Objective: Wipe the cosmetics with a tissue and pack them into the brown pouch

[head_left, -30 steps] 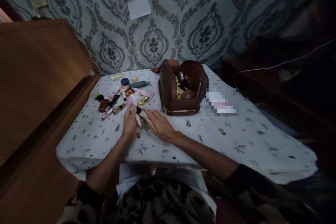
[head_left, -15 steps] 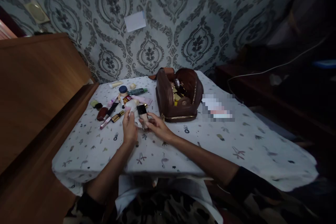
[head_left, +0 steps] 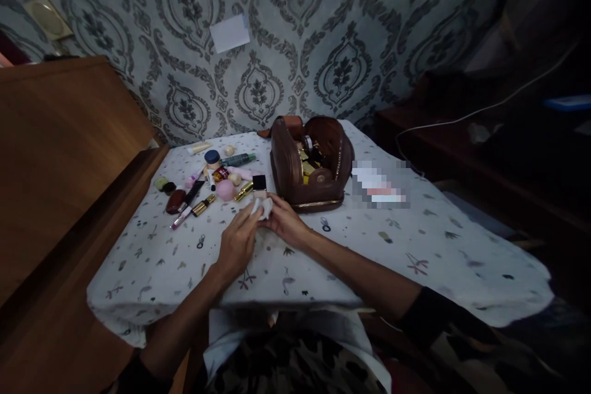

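Note:
Between my hands is a small bottle [head_left: 260, 185] with a square black cap and a pale body, held upright over the table. My right hand [head_left: 287, 221] is closed around it from the right. My left hand [head_left: 239, 239] is closed on a crumpled white wipe [head_left: 262, 208], which presses against the bottle's lower body. The wipe and fingers hide much of the bottle. Just behind the hands lie a gold tube [head_left: 243, 191] and a round pink item [head_left: 225, 189]. The brown bag [head_left: 286, 180] stands open to the right, with several small things inside.
Left of the bag, several cosmetics lie together, among them a blue-lidded jar [head_left: 212, 159], a green tube [head_left: 240, 160] and a dark red oval case [head_left: 176, 202]. A blurred pale item [head_left: 381, 184] lies right of the bag. A wooden panel [head_left: 69, 154] borders the table's left side.
My left hand has brought the white wipe rightward onto the bottle, uncovering the pink item and gold tube. The bottle has moved slightly right and now stands more upright.

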A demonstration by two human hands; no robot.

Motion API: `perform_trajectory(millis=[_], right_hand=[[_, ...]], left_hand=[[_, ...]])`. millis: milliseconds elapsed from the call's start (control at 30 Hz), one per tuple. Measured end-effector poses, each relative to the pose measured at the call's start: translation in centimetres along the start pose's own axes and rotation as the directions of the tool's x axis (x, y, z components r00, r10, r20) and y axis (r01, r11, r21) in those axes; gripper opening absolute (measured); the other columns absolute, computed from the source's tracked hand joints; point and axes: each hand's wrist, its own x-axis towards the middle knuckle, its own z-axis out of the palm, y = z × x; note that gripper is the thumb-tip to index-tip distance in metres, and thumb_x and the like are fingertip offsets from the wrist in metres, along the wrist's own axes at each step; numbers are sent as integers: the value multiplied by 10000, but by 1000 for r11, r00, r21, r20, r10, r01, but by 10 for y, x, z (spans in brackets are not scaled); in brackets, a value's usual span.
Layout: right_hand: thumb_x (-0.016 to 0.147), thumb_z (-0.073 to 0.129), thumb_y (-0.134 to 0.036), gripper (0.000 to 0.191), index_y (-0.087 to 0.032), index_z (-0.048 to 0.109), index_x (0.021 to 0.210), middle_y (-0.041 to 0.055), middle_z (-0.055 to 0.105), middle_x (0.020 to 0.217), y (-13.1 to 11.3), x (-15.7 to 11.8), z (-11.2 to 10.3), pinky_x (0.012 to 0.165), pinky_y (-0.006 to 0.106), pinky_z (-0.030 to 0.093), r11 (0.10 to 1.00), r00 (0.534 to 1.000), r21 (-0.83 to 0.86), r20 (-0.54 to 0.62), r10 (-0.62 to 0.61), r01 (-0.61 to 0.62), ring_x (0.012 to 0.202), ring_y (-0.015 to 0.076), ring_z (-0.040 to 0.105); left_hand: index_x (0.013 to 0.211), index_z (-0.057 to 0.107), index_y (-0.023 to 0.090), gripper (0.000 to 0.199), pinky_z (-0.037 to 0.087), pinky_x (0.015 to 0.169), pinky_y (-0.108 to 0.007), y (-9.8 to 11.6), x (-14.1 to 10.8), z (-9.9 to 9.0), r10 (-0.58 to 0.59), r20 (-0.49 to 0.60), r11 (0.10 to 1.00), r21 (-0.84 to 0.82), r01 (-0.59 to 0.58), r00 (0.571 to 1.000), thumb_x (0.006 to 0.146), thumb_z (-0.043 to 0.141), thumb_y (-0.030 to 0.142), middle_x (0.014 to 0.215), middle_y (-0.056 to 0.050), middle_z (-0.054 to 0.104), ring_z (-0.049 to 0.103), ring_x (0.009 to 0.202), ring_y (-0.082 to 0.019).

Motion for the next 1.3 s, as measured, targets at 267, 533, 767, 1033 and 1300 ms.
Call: perform_trajectory(millis=[267, 533, 767, 1033, 1300], right_hand=[[727, 782, -438, 321, -219, 619, 896, -35, 641, 753, -4, -4, 5, 549, 234, 539, 995, 996, -39, 11, 92, -92, 650, 113, 601], [759, 758, -403, 290, -207, 627, 928, -22, 641, 735, -5, -8, 5, 470, 252, 542, 990, 991, -59, 33, 127, -125, 585, 127, 595], [767, 766, -324, 230, -232, 613, 912, -32, 672, 794, -8, -1, -1, 556, 225, 527, 993, 993, 106, -95, 65, -55, 668, 129, 629], [757, 782, -351, 240, -194, 635, 863, -31, 649, 723, -10, -5, 7, 488, 171, 442, 984, 988, 89, 4, 156, -156, 611, 96, 589], [761, 772, -340, 279, -211, 655, 980, -15, 667, 755, -14, -13, 9, 548, 227, 537, 961, 959, 35, 80, 272, -276, 678, 129, 635]], left_hand=[[1384, 522, 216, 428, 433, 1099, -405, 3, 3, -9, 7, -41, 1000, -21, -8, 999, 979, 388, 181, 1408, -111, 555, 505, 1317, -207], [1434, 460, 176, 457, 394, 1125, -417, -2, 19, -7, -196, -80, 968, -178, 179, 977, 997, 383, 283, 1445, -126, 518, 481, 1343, -222], [1463, 410, 219, 470, 391, 1135, -424, 7, -9, 1, -24, 66, 995, -99, 31, 997, 998, 353, 195, 1477, -121, 477, 435, 1377, -200], [1331, 554, 218, 385, 511, 941, -356, 7, -3, -7, 3, -48, 999, -32, -4, 999, 976, 412, 170, 1184, -113, 552, 566, 1121, -190], [1120, 660, 185, 269, 499, 844, -310, 6, 36, -18, -109, -234, 991, -105, 87, 966, 945, 458, 160, 1013, -65, 566, 580, 966, -177]])
